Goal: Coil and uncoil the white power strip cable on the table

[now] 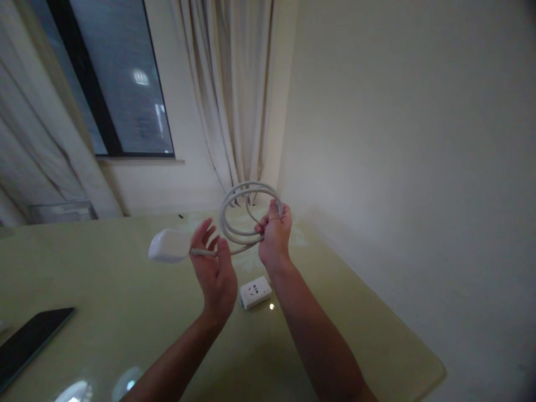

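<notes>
A pale grey cable (228, 223) hangs in loose loops above the table. My right hand (276, 231) is closed around the gathered loops at their right side, thumb on top. A rounded white block (168, 246), perhaps a power adapter, is at the cable's left end and appears raised over the table. Just right of that block, my left hand (214, 268) has the cable between its thumb and loosely curled fingers. Below the hands, a small white power socket (255, 292) lies on the tabletop.
The pale green table (125, 290) meets a wall (397, 167) on the right. A dark flat device (36, 340) lies at the left edge. Near the far edge is a small black object (180, 216). Curtains (234, 100) and a window (121, 78) stand behind.
</notes>
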`<state>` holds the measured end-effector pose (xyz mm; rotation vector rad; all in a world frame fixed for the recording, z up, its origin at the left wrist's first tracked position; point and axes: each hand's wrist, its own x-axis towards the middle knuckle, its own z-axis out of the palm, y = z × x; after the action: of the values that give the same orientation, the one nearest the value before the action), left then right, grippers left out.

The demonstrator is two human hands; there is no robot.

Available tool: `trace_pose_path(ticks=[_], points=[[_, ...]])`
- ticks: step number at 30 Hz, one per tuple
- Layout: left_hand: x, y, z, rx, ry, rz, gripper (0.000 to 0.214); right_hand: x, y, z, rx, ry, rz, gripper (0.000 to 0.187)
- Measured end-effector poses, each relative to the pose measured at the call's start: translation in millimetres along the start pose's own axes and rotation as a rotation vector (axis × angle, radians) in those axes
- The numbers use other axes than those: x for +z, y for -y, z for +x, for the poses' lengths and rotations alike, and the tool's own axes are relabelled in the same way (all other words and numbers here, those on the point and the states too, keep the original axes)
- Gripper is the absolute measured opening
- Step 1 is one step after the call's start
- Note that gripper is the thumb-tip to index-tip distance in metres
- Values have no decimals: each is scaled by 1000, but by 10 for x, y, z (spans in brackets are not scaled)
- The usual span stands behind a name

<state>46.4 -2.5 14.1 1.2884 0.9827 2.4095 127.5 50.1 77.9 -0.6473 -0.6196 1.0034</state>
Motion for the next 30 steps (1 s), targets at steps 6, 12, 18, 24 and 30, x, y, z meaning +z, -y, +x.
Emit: trace_pose_path(ticks=[6, 12, 18, 24, 30], points=[[-112, -23, 263, 47, 66, 179, 53, 51, -23, -151, 198, 324, -19, 34], [-97, 7, 415, -193, -109, -240, 51, 64, 75, -213, 423, 501, 172, 33], [-94, -15, 431, -194, -32, -278, 55, 58, 52, -222, 302, 423, 47, 35], [-85, -119, 401, -86, -55, -283, 47, 56, 80, -183, 314, 386, 78, 31], [-91, -199, 431, -130, -42, -330, 50, 38, 189, -180, 511, 397, 172, 32]])
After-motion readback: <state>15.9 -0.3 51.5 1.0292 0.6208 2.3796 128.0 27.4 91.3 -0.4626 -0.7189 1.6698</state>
